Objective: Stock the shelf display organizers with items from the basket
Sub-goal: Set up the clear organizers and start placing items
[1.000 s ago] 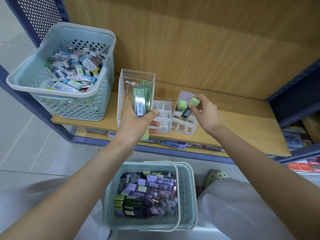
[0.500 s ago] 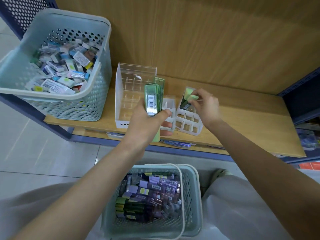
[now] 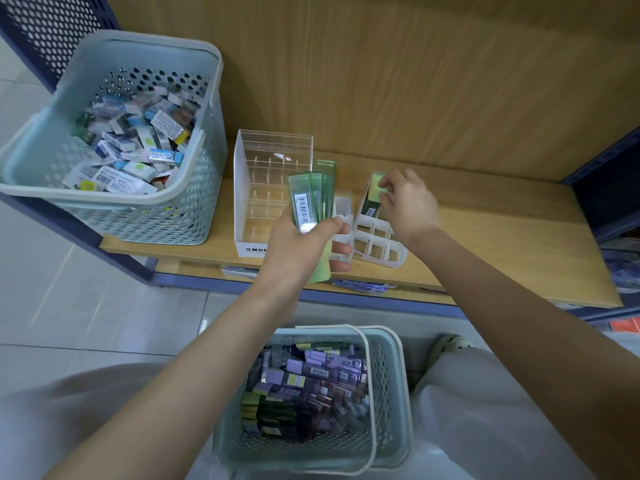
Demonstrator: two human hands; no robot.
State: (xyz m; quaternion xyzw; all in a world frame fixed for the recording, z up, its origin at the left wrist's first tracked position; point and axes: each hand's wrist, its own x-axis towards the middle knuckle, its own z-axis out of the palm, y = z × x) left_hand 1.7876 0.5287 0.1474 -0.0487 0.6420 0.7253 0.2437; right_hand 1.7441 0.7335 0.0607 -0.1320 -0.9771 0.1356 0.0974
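Observation:
My left hand [image 3: 298, 249] grips a fanned stack of slim green cases [image 3: 310, 199], barcodes up, over the wooden shelf. My right hand [image 3: 407, 200] pinches the top of one green case [image 3: 375, 188] standing in a back cell of the white gridded organizer [image 3: 381, 244]. A second small white organizer [image 3: 341, 211] sits just left of it, partly hidden by my left fingers. A tall clear acrylic organizer [image 3: 266, 188] with dividers stands further left and holds nothing. Between my knees on the floor sits the pale basket [image 3: 394, 393] filled with purple and green cases.
A second pale perforated basket [image 3: 194, 188] of small boxed erasers sits on the shelf's left end. The wooden shelf [image 3: 502, 244] extends bare to the right. Blue metal uprights frame both sides. Packets show on the lower shelf under the front edge.
My right hand has carried the green case from above the gridded organizer down into a back cell. My left hand has kept its stack, shifting slightly with the camera.

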